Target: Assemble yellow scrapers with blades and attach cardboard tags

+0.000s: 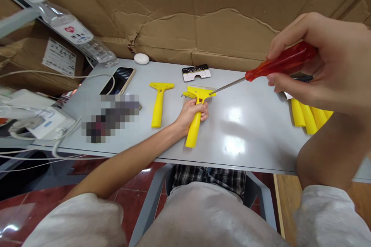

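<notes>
My left hand [193, 115] is wrapped round the neck of a yellow scraper [193, 133] lying on the grey table. Raised at the right, my right hand [327, 61] grips a screwdriver [281, 61] by its red see-through handle. The thin metal shaft slants down to the left, and its tip meets the right end of the scraper's wide head. Left of my left hand lies a second yellow scraper part [158, 108], flat on the table. A black and white card [196, 72] sits just behind the held scraper.
Several yellow handles [311, 117] lie at the right, partly behind my right arm. A phone [121, 81], a white oval object [142, 58], a plastic bottle [72, 29] and a white power strip [52, 119] with cables are at the left. Cardboard [168, 27] stands along the back.
</notes>
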A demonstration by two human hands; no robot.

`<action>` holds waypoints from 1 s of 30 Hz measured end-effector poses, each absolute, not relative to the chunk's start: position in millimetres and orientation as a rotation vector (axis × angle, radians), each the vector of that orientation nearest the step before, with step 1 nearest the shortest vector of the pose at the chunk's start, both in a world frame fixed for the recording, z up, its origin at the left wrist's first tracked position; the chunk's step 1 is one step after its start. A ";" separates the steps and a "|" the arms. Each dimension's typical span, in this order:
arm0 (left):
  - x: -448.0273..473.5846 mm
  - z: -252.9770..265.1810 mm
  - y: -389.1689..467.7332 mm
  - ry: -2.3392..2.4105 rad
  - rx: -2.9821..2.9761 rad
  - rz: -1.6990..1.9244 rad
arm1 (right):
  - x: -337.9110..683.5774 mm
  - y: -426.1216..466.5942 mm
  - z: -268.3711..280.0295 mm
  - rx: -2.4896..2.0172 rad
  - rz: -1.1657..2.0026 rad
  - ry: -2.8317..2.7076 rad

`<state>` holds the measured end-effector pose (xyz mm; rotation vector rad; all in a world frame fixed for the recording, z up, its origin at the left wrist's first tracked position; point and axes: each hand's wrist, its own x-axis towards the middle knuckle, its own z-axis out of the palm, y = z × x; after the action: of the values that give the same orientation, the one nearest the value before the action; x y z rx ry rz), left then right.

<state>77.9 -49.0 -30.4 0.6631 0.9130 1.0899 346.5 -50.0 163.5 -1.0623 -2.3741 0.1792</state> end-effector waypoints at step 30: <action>72.3 -44.5 -48.5 0.871 0.667 1.084 | 344.6 -49.8 160.5 -1.212 0.110 -2.343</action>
<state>72.3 -48.5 -44.5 0.6670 0.8710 1.0845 344.6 -49.8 160.5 -1.2121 -2.3431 0.1102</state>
